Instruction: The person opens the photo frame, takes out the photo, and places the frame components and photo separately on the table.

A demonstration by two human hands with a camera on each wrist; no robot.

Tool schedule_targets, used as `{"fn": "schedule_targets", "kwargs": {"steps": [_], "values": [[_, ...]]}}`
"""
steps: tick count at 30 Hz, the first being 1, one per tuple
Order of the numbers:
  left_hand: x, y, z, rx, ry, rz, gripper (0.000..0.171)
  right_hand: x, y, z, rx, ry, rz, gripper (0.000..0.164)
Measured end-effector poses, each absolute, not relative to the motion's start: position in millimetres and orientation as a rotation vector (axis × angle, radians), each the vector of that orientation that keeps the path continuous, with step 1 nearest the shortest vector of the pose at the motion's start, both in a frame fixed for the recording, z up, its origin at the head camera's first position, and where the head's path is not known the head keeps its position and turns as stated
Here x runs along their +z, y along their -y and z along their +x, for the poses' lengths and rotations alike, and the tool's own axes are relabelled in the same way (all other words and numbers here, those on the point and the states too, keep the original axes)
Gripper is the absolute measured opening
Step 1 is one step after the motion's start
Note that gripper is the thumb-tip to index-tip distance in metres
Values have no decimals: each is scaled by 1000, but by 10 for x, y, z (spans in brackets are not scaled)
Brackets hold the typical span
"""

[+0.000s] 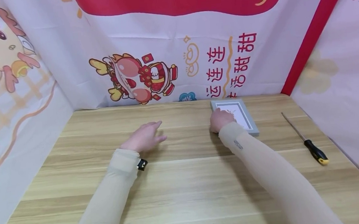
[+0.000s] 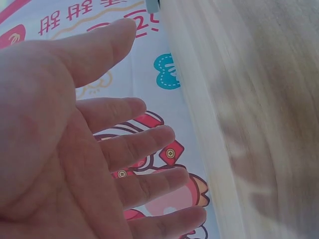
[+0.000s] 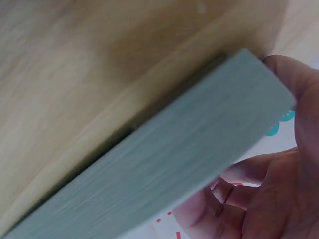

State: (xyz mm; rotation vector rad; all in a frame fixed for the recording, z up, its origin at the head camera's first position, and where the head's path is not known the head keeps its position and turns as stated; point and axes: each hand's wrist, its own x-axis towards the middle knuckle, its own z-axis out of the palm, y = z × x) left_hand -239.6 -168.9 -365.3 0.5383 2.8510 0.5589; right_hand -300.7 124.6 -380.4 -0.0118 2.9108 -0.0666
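The left arm (image 1: 108,200) and right arm (image 1: 267,166), both sleeved, reach forward, angling inward; the left hand (image 1: 144,138) holds its fingers (image 2: 137,145) extended and slightly spread, thumb (image 2: 102,52) apart; the right hand (image 1: 221,119) grips, its fingers curled.

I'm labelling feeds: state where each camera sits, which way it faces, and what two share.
Head: on the head, facing forward and down at table, frame, screwdriver, cloth; sleeves, left hand, right hand show.
Left wrist: on that wrist, facing past the left hand to cloth and table.
Right wrist: on that wrist, facing frame and table; right hand partly shows.
Head and right wrist share the frame.
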Motion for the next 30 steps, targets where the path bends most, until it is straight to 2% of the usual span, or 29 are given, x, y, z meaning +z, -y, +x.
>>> {"fn": "schedule_targets", "kwargs": {"steps": [3, 10, 18, 21, 27, 30], "values": [[-3657, 1683, -2401, 554, -2856, 545, 71, -3830, -1257, -3009, -14, -2923, 26, 84], [-3615, 1686, -2389, 553, -2859, 535, 71, -3704, -1308, -2907, 145, -3124, -49, 58], [-3573, 1684, -2346, 571, -2860, 518, 71, -3286, -1486, -2770, 301, -3258, -210, 54], [-3564, 1684, -2338, 570, -2864, 514, 71, -3069, -1570, -2707, 116, -3303, -220, 54], [-3528, 1672, -2323, 570, -2873, 539, 72, -2671, -1740, -2541, -361, -3219, -205, 71], [-3506, 1664, -2312, 575, -2876, 545, 71, -2618, -1796, -2438, -607, -3190, -248, 69]]}}
